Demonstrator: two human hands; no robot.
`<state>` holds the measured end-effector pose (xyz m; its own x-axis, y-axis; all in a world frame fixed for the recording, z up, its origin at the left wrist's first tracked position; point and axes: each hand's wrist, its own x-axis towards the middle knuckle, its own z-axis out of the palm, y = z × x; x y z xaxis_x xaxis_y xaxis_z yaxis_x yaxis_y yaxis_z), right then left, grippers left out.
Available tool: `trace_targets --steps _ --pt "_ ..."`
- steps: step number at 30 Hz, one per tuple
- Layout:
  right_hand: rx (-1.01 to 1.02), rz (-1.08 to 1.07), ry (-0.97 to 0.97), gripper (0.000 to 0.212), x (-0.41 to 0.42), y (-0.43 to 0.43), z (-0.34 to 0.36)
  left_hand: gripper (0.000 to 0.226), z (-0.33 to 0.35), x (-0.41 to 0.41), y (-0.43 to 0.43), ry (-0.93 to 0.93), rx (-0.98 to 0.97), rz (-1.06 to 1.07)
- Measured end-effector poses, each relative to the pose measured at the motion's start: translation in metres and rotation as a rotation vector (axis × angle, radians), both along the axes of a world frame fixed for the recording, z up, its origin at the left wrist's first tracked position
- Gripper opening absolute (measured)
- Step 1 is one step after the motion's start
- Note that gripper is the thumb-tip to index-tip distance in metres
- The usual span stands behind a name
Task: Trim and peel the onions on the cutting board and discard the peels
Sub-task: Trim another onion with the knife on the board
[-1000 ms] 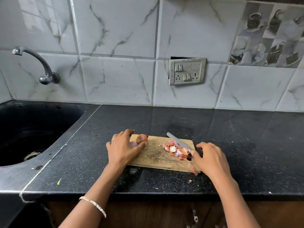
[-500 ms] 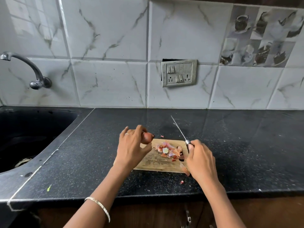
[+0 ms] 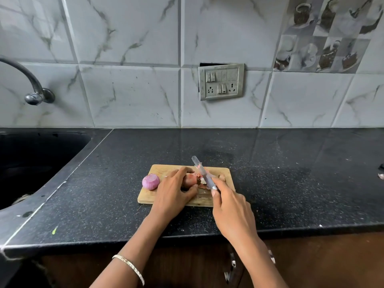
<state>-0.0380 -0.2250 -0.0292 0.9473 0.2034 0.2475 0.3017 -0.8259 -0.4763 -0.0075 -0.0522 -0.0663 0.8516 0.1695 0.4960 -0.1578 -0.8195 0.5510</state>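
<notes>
A small wooden cutting board (image 3: 225,173) lies on the black counter. My left hand (image 3: 173,193) grips an unpeeled brown onion (image 3: 190,179) on the board's middle. My right hand (image 3: 230,210) holds a knife (image 3: 202,173) by its handle, the blade slanting up and away across the onion's right end. A peeled purple onion (image 3: 151,181) sits on the board's left edge, beside my left hand. Peel scraps (image 3: 222,177) lie behind the knife, mostly hidden by it and my hands.
A black sink (image 3: 31,161) with a wall tap (image 3: 35,88) lies to the left. A switch plate (image 3: 221,82) is on the tiled wall behind. Small scraps (image 3: 381,175) sit at the counter's far right edge. The counter's front edge runs just below my wrists.
My left hand has lowered the brown onion onto the board, uncovering the peeled onion at the left. My right hand has brought the knife blade down against the onion's end.
</notes>
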Motion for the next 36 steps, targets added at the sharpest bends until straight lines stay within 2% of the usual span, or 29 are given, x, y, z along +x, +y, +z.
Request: trace_targets --steps 8,14,18,27,33,36 --pt "-0.077 0.023 0.008 0.051 -0.013 0.010 0.008 0.024 -0.003 0.003 0.000 -0.017 0.003 0.005" --pt "-0.144 0.030 -0.005 0.051 -0.019 0.008 0.014 0.024 -0.004 0.005 0.000 -0.059 -0.086 0.004" --pt "-0.142 0.036 -0.006 0.044 -0.019 0.007 0.019 0.027 -0.005 0.008 0.005 -0.068 -0.141 -0.019" --pt "-0.168 0.057 0.025 0.043 -0.014 0.010 0.024 0.030 -0.005 0.010 0.008 -0.090 -0.136 -0.011" --pt "-0.170 0.054 0.026 0.056 0.002 0.026 0.020 0.029 -0.004 0.011 0.010 -0.090 -0.137 -0.043" --pt "-0.162 0.068 0.040 0.055 0.010 0.031 0.023 0.030 -0.003 0.011 0.007 -0.088 -0.147 -0.034"
